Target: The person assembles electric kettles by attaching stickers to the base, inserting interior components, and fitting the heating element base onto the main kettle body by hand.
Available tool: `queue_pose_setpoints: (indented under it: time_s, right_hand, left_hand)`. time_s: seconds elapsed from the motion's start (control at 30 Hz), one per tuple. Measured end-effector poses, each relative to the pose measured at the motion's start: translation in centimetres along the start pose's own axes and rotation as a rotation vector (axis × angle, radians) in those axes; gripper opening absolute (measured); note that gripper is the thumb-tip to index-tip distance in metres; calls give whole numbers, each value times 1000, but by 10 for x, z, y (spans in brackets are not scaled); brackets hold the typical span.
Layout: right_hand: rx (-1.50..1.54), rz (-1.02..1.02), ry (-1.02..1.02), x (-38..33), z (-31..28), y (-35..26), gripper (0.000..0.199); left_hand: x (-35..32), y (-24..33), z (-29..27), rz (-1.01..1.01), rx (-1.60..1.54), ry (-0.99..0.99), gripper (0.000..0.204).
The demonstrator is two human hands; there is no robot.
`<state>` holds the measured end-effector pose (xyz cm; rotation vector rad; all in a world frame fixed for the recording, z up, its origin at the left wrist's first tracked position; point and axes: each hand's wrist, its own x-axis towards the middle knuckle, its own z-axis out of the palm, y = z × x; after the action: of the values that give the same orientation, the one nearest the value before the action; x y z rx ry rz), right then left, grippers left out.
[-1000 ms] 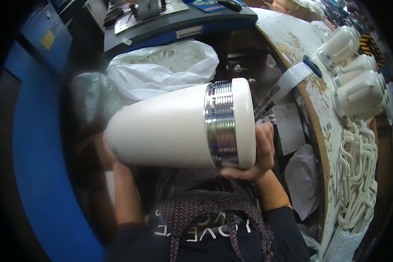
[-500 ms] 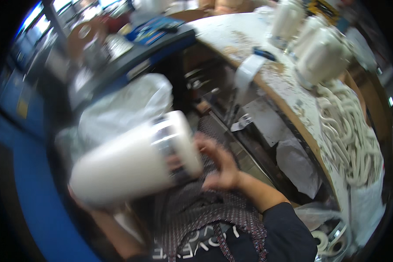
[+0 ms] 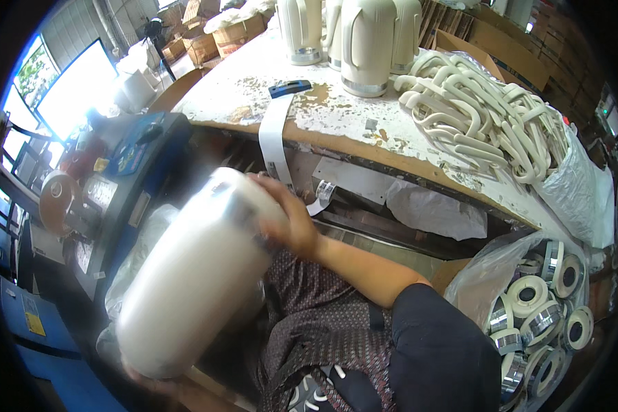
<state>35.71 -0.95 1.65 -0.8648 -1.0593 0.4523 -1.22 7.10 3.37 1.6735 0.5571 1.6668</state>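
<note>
A cream vacuum jug body (image 3: 189,281) with a silver band near one end hangs tilted before me, slightly blurred; no handle shows on it. My right hand (image 3: 296,221) is wrapped over the banded upper end. My left hand (image 3: 151,383) supports the rounded lower end from below, its fingers mostly hidden behind the body. Beyond my right hand, a white label strip (image 3: 273,130) hangs over the worn table's edge from a blue holder (image 3: 290,88).
Several cream jugs with handles (image 3: 368,48) stand on the white table (image 3: 216,96). Loose cream handles (image 3: 474,110) are heaped to their right. Below right, a clear bag (image 3: 470,295) holds several silver-banded rings (image 3: 529,292). A blue-grey machine (image 3: 141,158) stands at left.
My view has swung to the right. The jug body has tipped more upright, and my right hand, earlier loose beside its banded end, has closed around that end.
</note>
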Motion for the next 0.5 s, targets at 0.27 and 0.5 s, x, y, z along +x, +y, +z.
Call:
queue_pose_setpoints:
  time_s: [0.27, 0.5]
  right_hand:
    - [-190, 1017, -898, -60, 1, 135, 60]
    - [-1055, 476, -204, 143, -151, 9, 31]
  left_hand:
    - [76, 114, 166, 576, -618, -1303, 30]
    - [74, 26, 78, 942, 48, -311, 11]
